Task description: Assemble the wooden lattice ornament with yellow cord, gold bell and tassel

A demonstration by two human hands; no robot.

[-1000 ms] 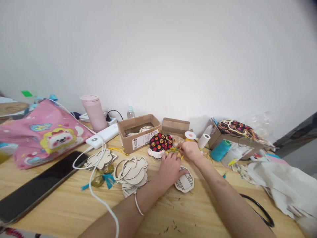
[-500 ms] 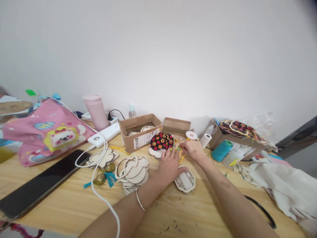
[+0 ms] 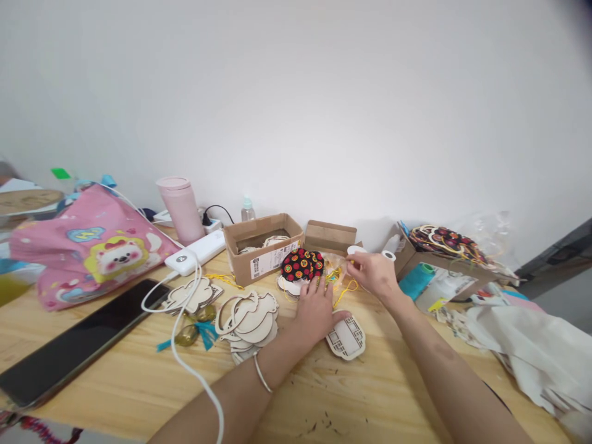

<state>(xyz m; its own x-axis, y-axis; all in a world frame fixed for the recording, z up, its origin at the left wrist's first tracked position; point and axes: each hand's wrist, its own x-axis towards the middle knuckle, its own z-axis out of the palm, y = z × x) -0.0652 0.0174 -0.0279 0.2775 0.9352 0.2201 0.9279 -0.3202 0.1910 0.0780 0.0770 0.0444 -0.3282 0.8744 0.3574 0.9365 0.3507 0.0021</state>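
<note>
left hand point(image 3: 315, 306): laid flat and open on the wooden table point(image 3: 370, 394), fingertips set at the near edge of the patterned fabric disc point(image 3: 301, 264)
right hand point(image 3: 375, 274): closed in a pinch on the yellow cord point(image 3: 343, 292), just right of the disc
yellow cord: hung from the pinch toward the left hand
lattice cutout point(image 3: 346, 338): lain flat beside the left thumb
cutout stack point(image 3: 247, 317): piled left of the left hand

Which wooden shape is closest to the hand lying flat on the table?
The lattice-cut piece, right by the left hand's thumb. The plain cloud-shaped stacks lie farther off, to its left.
</note>
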